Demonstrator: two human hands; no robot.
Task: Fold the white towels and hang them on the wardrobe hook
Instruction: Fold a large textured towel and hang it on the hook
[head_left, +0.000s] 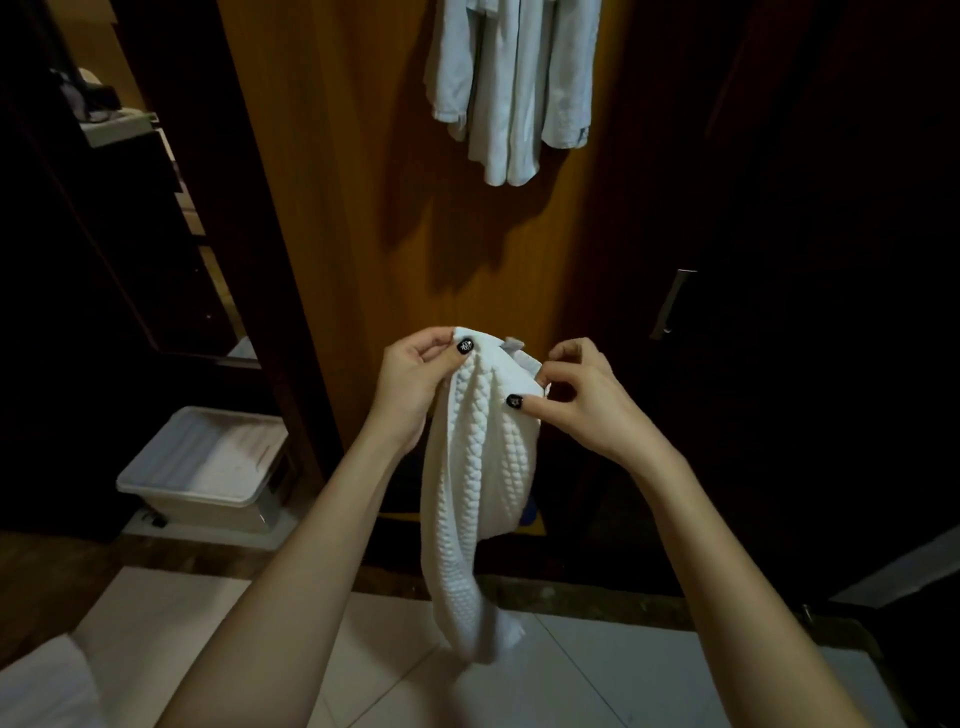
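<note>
A white textured towel hangs in front of me, bunched lengthwise, its lower end dangling over the floor tiles. My left hand pinches its top left edge with thumb and fingers. My right hand pinches the top right edge beside a small loop tag. On the orange-brown wardrobe door above, several white towels hang together; the hook itself lies above the frame.
A lidded white plastic box stands on the floor at the left. A dark wardrobe door with a metal handle is at the right. Something white lies at the bottom left corner. Pale floor tiles lie below.
</note>
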